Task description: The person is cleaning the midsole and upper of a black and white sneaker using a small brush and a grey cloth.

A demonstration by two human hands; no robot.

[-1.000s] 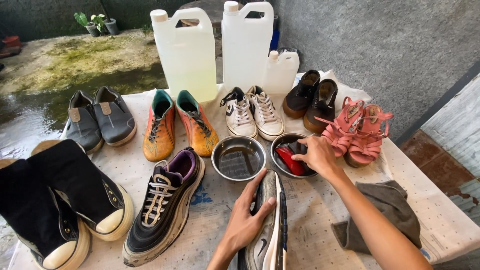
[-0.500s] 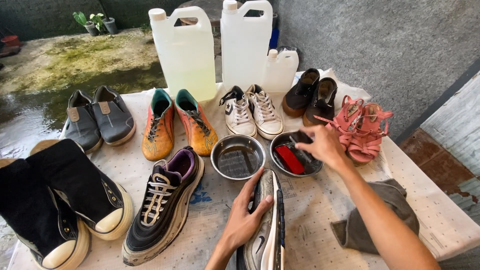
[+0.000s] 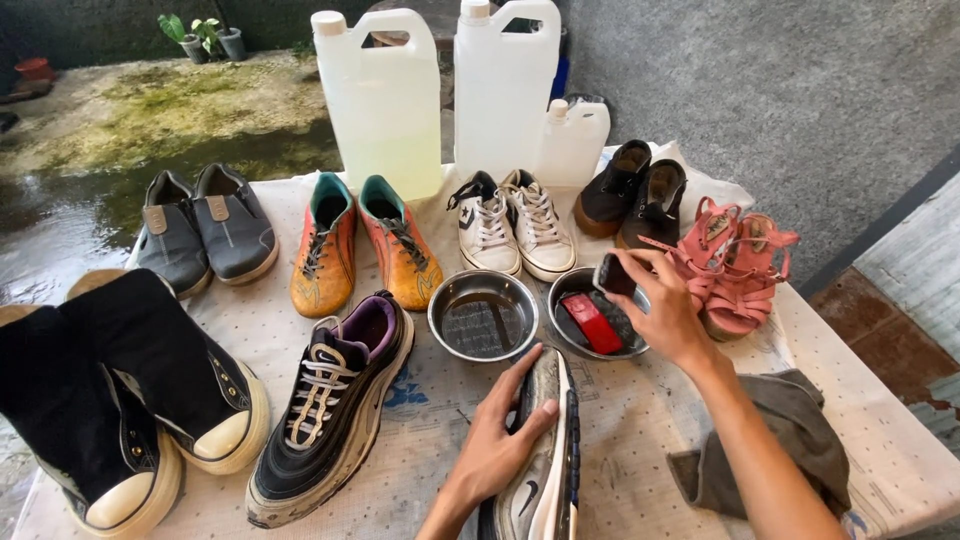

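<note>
so my left hand (image 3: 497,450) was closed around the worn grey and black running shoe with the dirty white sole (image 3: 543,450), which lay tipped on its side at the near edge of the table with the white dotted cover (image 3: 640,420). the fingers pressed on the sole and kept the shoe steady. my right hand (image 3: 665,312) was lifted a little above the steel bowl on the right (image 3: 570,300), and its fingers were pinched on a small dark brush (image 3: 614,274). a red brush (image 3: 591,322) lay inside that bowl. just beside it, on the left, stood the second round steel bowl with some clear water (image 3: 483,315); the two rims were almost touching.

i judged that this was the step of taking a tool, while the shoe waited in my other hand. the next move, as i think, called for wetting the brush in the water bowl and bringing it to the sole, with the left hand holding firm so the shoe would not roll. the crumpled grey cloth (image 3: 775,440) lay near my right forearm, and the matching running shoe with the purple lining (image 3: 335,400) stood at my left.
</note>
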